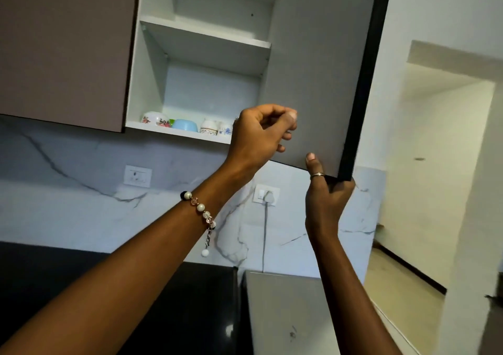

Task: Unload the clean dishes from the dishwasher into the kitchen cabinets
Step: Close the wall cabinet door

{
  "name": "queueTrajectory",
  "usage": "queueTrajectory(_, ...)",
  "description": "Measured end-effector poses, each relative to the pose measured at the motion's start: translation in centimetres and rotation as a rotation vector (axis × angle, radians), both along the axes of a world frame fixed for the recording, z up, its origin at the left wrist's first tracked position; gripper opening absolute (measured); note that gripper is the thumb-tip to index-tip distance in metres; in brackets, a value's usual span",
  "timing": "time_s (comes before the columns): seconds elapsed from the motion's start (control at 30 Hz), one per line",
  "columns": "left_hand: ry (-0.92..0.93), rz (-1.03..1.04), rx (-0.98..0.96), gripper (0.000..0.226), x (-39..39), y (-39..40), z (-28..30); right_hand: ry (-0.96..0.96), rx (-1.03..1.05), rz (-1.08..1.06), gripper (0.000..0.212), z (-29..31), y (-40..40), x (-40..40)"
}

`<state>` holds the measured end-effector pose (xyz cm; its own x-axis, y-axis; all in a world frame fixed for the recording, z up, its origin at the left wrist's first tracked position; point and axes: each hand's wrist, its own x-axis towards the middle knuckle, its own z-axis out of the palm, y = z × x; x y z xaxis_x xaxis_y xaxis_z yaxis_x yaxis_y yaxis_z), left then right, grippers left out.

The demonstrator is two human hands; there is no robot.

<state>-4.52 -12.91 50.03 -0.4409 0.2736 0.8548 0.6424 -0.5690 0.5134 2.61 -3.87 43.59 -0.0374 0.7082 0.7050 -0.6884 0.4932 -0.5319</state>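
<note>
The wall cabinet's grey door point(321, 68) stands swung open to the right. My right hand point(326, 202) grips its lower corner, thumb on the inner face and fingers curled round the dark edge. My left hand point(258, 134) is raised in front of the door near the bottom shelf point(177, 132), its fingers curled with nothing visible in them. On that shelf sit a white floral bowl point(153, 119), a blue bowl point(185, 124) and two patterned white cups point(215, 128). The upper shelf point(206, 36) shows nothing on it. The dishwasher is out of sight.
A closed brown cabinet door point(62, 46) hangs to the left. The marbled backsplash carries a switch plate point(137, 176) and a socket point(266, 194) with a plug and cable. Below lie a black countertop point(163, 300) and a grey panel point(285, 313). A doorway point(435, 164) opens at right.
</note>
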Motion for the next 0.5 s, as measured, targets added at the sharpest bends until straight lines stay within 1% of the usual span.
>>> queueTrajectory(0.03,0.007,0.012,0.01,0.026,0.1,-0.7,0.0,-0.011,0.066,-0.047,0.02,-0.1,-0.6,-0.6)
queueTrajectory(0.07,0.012,0.018,0.018,0.029,0.0,-1.4,0.1,-0.031,0.131,-0.103,0.028,-0.1,-1.2,-1.2)
queueTrajectory(0.13,0.035,0.04,0.025,0.033,-0.3,-3.1,0.3,-0.074,0.286,-0.201,0.051,-0.2,-2.7,-2.8)
queueTrajectory(0.27,0.106,0.109,0.009,0.048,-1.8,-6.1,0.5,-0.12,0.592,-0.357,0.063,-0.6,-5.8,-6.9)
queueTrajectory(0.37,0.165,0.327,0.005,0.059,-3.9,-8.4,0.6,-0.157,0.724,-0.38,0.065,-0.6,-7.6,-10.3)
queueTrajectory(0.43,0.199,0.462,0.071,0.059,-5.4,-10.1,0.5,-0.205,0.789,-0.365,0.068,-0.5,-8.2,-12.3)
queueTrajectory(0.5,0.295,0.633,0.141,0.056,-7.5,-12.1,0.7,-0.25,0.868,-0.335,0.072,-0.4,-9.1,-14.4)
